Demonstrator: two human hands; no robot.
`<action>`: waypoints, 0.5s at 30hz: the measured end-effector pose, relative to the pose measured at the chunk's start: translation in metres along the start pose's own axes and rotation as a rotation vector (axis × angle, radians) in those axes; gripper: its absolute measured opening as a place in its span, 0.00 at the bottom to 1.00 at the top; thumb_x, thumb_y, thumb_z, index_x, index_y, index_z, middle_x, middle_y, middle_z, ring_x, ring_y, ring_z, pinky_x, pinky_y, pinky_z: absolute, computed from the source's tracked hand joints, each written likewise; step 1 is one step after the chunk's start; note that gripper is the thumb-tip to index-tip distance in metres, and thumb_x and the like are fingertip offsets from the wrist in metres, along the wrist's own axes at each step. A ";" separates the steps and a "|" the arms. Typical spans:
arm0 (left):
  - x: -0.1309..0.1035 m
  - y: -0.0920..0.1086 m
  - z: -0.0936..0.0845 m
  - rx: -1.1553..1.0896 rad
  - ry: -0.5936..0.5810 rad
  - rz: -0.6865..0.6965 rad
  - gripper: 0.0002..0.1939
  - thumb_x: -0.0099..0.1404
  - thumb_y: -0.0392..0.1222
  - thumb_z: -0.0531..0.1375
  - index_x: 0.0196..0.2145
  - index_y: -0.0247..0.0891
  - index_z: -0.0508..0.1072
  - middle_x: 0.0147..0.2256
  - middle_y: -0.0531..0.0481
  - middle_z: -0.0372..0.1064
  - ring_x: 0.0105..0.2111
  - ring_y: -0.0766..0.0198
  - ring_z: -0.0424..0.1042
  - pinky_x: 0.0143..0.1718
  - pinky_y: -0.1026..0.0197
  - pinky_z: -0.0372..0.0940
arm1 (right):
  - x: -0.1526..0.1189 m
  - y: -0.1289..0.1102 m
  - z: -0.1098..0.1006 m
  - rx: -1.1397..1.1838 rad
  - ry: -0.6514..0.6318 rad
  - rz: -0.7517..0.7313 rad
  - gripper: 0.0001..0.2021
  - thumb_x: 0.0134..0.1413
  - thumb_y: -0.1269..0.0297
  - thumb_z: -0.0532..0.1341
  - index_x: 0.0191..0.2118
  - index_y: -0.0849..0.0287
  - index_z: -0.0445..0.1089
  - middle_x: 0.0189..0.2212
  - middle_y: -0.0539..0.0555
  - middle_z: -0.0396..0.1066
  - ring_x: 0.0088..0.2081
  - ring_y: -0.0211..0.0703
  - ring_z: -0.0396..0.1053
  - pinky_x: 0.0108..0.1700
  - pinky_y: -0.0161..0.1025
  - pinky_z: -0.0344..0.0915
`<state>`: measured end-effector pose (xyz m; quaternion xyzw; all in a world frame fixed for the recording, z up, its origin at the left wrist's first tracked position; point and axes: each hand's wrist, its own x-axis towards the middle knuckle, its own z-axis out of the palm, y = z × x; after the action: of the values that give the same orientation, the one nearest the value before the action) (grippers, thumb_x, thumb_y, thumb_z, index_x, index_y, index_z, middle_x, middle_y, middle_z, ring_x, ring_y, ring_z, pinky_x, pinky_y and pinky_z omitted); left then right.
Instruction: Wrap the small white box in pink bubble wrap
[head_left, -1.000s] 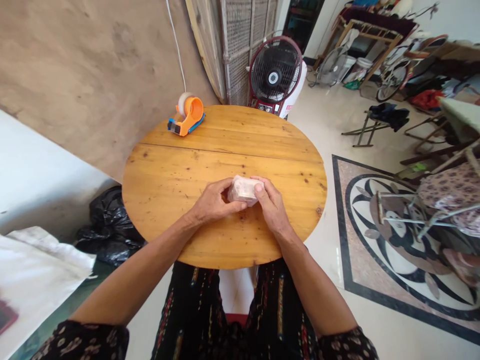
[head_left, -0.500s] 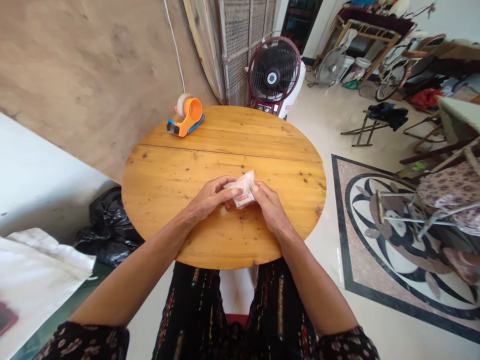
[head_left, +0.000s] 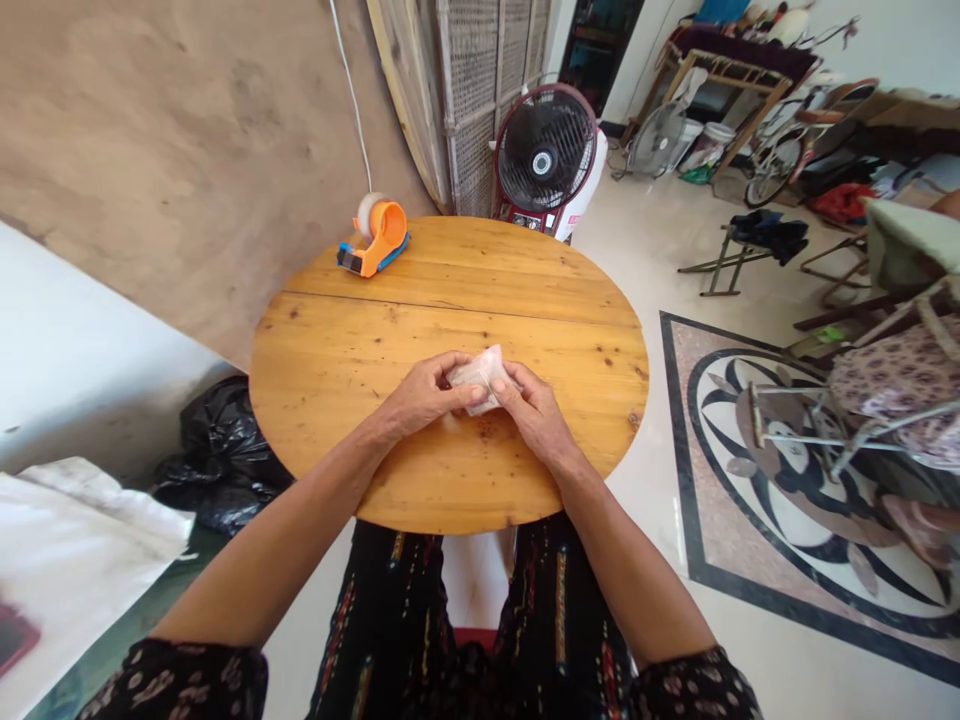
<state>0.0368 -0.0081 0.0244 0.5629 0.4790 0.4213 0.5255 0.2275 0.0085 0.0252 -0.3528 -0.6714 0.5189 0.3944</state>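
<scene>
Head view: your left hand point(head_left: 429, 394) is part-closed, thumb on top, gripping the left side of a small pale wrapped packet point(head_left: 484, 371); your right hand point(head_left: 534, 408), likewise part-closed, grips its right side. Packet is over the worktop point(head_left: 450, 485), nearer the near edge. Orange tape dispenser point(head_left: 385, 238) stands at the far-left edge.

looks like somebody's home to me, a pretty lived-in room: wooden table point(head_left: 450, 325) with an electric fan point(head_left: 541, 163) behind it, a bicycle point(head_left: 776, 165) parked indoors, a folding stool point(head_left: 729, 268), piled-up stuff point(head_left: 892, 140) at the back, plus a fancy decorative medallion point(head_left: 757, 510) set in the shiny floor point(head_left: 622, 235).
</scene>
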 end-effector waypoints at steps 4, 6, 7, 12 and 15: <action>0.000 0.004 -0.004 0.029 -0.026 -0.023 0.31 0.52 0.55 0.68 0.49 0.35 0.72 0.41 0.46 0.73 0.35 0.59 0.72 0.35 0.61 0.66 | 0.000 0.005 0.002 -0.019 0.055 -0.010 0.20 0.59 0.50 0.58 0.50 0.58 0.70 0.42 0.53 0.74 0.42 0.44 0.71 0.45 0.39 0.67; -0.001 0.004 -0.006 0.060 -0.007 -0.021 0.32 0.50 0.56 0.69 0.48 0.34 0.72 0.43 0.44 0.74 0.38 0.57 0.73 0.39 0.59 0.67 | 0.000 0.008 0.003 -0.041 0.062 -0.030 0.20 0.59 0.50 0.58 0.50 0.58 0.70 0.43 0.53 0.74 0.42 0.43 0.71 0.45 0.38 0.67; -0.001 0.004 -0.007 0.061 -0.012 -0.020 0.32 0.50 0.56 0.69 0.48 0.34 0.72 0.44 0.44 0.74 0.40 0.56 0.73 0.41 0.58 0.67 | 0.000 0.010 0.004 -0.063 0.060 -0.049 0.20 0.59 0.50 0.58 0.50 0.58 0.71 0.43 0.53 0.74 0.42 0.43 0.70 0.45 0.38 0.66; 0.001 0.002 -0.008 0.106 -0.061 -0.033 0.30 0.52 0.56 0.68 0.48 0.37 0.73 0.46 0.44 0.74 0.43 0.55 0.72 0.46 0.55 0.67 | 0.000 0.009 0.003 -0.281 0.053 -0.056 0.19 0.62 0.50 0.56 0.50 0.56 0.70 0.41 0.52 0.75 0.40 0.41 0.70 0.45 0.38 0.65; 0.000 0.005 -0.006 0.146 -0.069 -0.060 0.27 0.52 0.56 0.68 0.45 0.37 0.75 0.43 0.47 0.75 0.42 0.55 0.72 0.45 0.56 0.66 | -0.015 -0.004 0.002 -0.402 0.144 -0.115 0.16 0.65 0.54 0.52 0.49 0.56 0.71 0.45 0.54 0.74 0.46 0.42 0.69 0.52 0.41 0.63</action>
<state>0.0311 -0.0073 0.0301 0.5993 0.5069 0.3498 0.5114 0.2323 -0.0062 0.0266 -0.4216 -0.7505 0.3248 0.3919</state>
